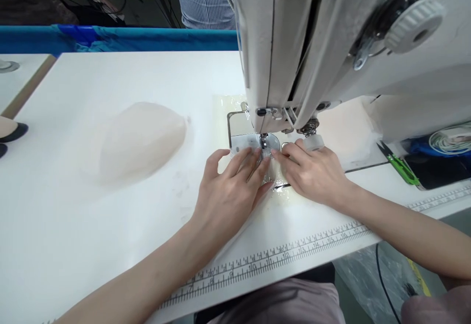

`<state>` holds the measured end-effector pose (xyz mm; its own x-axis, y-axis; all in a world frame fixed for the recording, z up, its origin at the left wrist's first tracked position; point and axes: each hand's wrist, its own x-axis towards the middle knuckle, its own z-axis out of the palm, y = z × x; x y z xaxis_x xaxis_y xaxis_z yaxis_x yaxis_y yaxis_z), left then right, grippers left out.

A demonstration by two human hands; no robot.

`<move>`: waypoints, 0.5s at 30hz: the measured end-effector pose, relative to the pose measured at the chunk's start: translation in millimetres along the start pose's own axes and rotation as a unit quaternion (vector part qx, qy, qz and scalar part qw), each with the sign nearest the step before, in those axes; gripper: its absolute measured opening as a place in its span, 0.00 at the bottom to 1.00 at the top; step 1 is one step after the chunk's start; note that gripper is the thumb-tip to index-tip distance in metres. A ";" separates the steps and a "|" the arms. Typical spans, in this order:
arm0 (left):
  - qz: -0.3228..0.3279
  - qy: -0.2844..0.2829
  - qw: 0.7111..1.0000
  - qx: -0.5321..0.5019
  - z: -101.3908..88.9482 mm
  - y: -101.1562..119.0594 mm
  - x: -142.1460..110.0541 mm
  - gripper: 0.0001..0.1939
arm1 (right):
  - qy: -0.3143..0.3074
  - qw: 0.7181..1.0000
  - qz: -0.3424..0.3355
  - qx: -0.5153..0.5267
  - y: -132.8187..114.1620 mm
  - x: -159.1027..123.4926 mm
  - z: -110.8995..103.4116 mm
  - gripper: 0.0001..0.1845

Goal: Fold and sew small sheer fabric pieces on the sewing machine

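Observation:
My left hand [233, 182] lies palm down just left of the presser foot [263, 141], its fingers stretched toward the metal needle plate [243, 141] of a sewing machine [279, 44]. To the right of the foot is my right hand [312, 169], its fingers bent and thumb and forefinger close together near the plate. Whatever is between those fingertips is too thin to make out. A faint sheer edge shows below my left wrist. Clear shiny film surrounds the plate. Farther left, a pale sheer fabric piece [147, 140] rests on the white table [121, 236].
Pale fabric [348, 128] lies under the machine's arm. Green-handled thread snips [401, 167] sit beside a black phone-like slab [441, 169] and a coiled cable [452, 140]. A ruler tape [272, 260] runs along the front edge. Blue cloth [147, 38] borders the back; a person in stripes is beyond.

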<state>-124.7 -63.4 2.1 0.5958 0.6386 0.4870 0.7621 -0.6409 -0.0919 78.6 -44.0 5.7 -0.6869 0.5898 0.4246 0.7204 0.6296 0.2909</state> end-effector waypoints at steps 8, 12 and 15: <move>-0.004 0.003 1.000 -0.001 3.6 1.7 -1.7 0.15 | -0.005 1.000 0.009 -0.009 0.0 -0.5 1.4 0.15; -0.007 0.011 1.000 -0.013 5.2 1.5 -2.8 0.15 | -0.007 1.000 0.013 0.004 -0.2 -0.6 1.5 0.15; -0.003 0.009 1.000 -0.008 5.0 1.1 -2.4 0.15 | -0.008 1.000 0.015 0.006 -0.1 -0.4 1.4 0.15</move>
<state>-124.0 -63.5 -3.6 0.5857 0.6350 0.5037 0.7617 -0.6437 -0.0741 78.7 -43.6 4.2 -0.6659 0.6170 0.4194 0.7402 0.6166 0.2681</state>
